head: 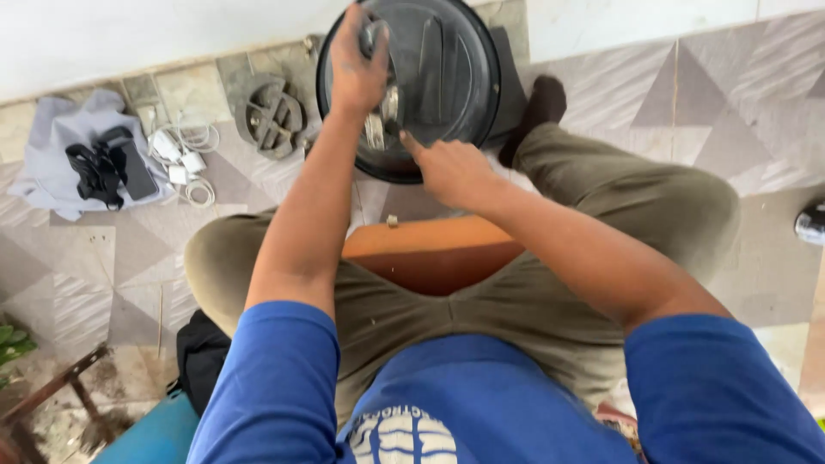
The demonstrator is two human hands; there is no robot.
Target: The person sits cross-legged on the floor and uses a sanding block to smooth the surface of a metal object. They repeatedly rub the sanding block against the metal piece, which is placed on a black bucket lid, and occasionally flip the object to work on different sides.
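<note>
A round black appliance part with a dark glossy face stands on the tiled floor in front of my knees. My left hand reaches over its left side and grips a small metal piece near the centre. Lower down, my right hand rests at the disc's bottom edge, fingers curled and the index finger pointing toward a metal fitting; I cannot tell whether it holds anything. I sit on a low brown wooden stool.
A round metal grille part lies left of the disc. Farther left are white cables with a charger and a grey cloth holding a phone and black straps. A black bag sits behind my left leg.
</note>
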